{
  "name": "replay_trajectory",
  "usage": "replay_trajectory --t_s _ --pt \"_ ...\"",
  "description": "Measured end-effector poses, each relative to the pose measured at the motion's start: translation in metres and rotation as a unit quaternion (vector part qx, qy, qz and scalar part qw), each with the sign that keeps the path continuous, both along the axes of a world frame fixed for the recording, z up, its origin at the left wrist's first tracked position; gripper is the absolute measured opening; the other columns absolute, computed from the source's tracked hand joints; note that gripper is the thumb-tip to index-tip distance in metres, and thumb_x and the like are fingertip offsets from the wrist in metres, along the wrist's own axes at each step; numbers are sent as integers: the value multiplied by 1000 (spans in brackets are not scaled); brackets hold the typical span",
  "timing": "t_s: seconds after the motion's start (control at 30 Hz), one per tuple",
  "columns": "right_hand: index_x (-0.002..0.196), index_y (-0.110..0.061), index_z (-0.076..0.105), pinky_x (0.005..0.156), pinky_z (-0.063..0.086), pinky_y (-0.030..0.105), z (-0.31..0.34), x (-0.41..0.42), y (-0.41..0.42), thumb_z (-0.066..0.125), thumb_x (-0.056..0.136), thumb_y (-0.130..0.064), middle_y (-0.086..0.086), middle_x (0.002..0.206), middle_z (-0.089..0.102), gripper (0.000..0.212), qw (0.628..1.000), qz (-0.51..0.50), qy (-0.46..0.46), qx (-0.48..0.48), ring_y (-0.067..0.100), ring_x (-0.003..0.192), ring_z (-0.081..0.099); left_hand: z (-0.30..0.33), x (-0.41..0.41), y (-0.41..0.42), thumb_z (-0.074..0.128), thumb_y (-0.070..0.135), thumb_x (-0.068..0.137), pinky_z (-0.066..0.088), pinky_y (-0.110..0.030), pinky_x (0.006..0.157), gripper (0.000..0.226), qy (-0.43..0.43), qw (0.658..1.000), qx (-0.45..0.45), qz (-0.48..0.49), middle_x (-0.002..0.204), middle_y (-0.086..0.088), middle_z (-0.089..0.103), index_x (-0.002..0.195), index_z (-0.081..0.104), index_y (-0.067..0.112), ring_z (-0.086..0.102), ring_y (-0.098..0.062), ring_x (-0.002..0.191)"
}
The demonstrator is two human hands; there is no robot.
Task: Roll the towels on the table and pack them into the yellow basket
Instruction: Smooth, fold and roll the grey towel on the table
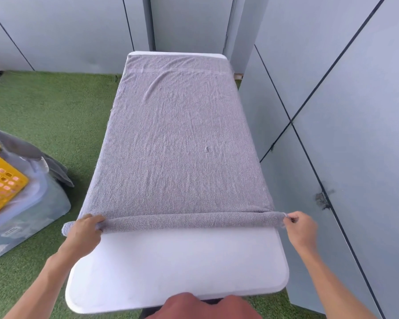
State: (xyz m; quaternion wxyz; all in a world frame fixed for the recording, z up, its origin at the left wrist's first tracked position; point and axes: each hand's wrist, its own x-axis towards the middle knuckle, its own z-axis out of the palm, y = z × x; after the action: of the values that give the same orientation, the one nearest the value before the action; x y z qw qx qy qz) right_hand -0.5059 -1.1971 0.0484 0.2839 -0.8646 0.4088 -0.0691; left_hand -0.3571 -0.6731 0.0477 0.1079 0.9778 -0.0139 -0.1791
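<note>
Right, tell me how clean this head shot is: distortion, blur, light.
Head view: wide-angle bend bows the wall panels and table edges; light is soft and even, without glare or hard shadows; the towel weave is fairly sharp, the right hand slightly smeared, the left hand clearer; the yellow basket is cut off at the left edge.

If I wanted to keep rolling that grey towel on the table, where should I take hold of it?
Probably at the two ends of the rolled edge, coming from the near side. The grey towel lies flat with a thin roll across it; the left hand and right hand grip there, which likely keeps it even.
</note>
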Motion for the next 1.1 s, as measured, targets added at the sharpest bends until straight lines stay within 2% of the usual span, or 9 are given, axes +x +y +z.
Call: replay_trajectory --t_s 0.1,0.2,0.33,0.43,0.53,0.7,0.87,0.97,1.1 --pt "75 2 69 76 47 40 -6 1 -5 64 83 -1 20 78 70 9 1000 -7 6 -20 35 77 65 -1 -1 0 62 2 83 36 -36 82 35 -6 1000 -6 1 108 -14 62 117 66 10 58 -34 106" --pt "78 -1 69 74 53 43 -14 1 -16 59 85 -9 19 76 68 15 994 -95 1 59 34 76 64 -2 -1 1 63 2 82 38 -38 84 35 -4 1000 -14 1 107 -14 62 116 67 10 58 -35 106" --pt "79 -7 56 68 50 37 -14 -1 -27 45 90 -6 11 82 60 16 869 -280 -109 392 21 78 57 -1 0 1 62 1 82 38 -38 86 36 3 1000 -16 4 107 -15 61 116 66 10 57 -35 106" --pt "81 -9 52 64 47 33 -15 -5 -27 42 96 -7 10 74 61 18 817 -300 -146 470 20 77 55 -1 0 -1 62 3 83 37 -37 86 35 -6 1000 -9 4 108 -13 62 116 66 12 58 -34 107" --pt "82 -11 55 58 54 28 -13 -6 -19 44 99 -8 8 78 56 19 836 -273 -152 451 17 70 53 -1 -1 -2 61 2 83 37 -37 86 34 -8 1000 -11 10 109 -14 61 116 66 10 57 -34 107" --pt "90 -4 61 62 56 15 -17 -18 -13 51 94 3 -5 63 71 13 859 -205 -183 432 2 60 67 -5 -1 -2 59 -3 82 40 -40 86 37 1 1000 -22 20 108 -17 60 117 65 6 56 -36 105" --pt "100 3 59 69 57 22 -21 -24 -13 53 83 21 -3 59 70 25 869 -235 -179 398 5 58 68 -9 1 1 59 -9 77 41 -41 89 40 7 999 -37 13 100 -19 58 114 66 2 56 -39 100" --pt "95 -2 59 52 56 18 -20 -20 -8 53 86 16 -4 57 70 21 854 -253 -167 423 5 54 67 -10 1 0 58 -10 77 42 -42 87 39 2 999 -37 14 99 -20 58 113 67 2 56 -40 98" --pt "84 -5 55 47 53 16 -19 -20 2 55 89 8 1 51 67 13 823 -283 -157 467 7 47 65 -13 0 2 59 -11 75 43 -42 85 39 -5 999 -40 12 95 -19 58 110 68 1 57 -40 94"
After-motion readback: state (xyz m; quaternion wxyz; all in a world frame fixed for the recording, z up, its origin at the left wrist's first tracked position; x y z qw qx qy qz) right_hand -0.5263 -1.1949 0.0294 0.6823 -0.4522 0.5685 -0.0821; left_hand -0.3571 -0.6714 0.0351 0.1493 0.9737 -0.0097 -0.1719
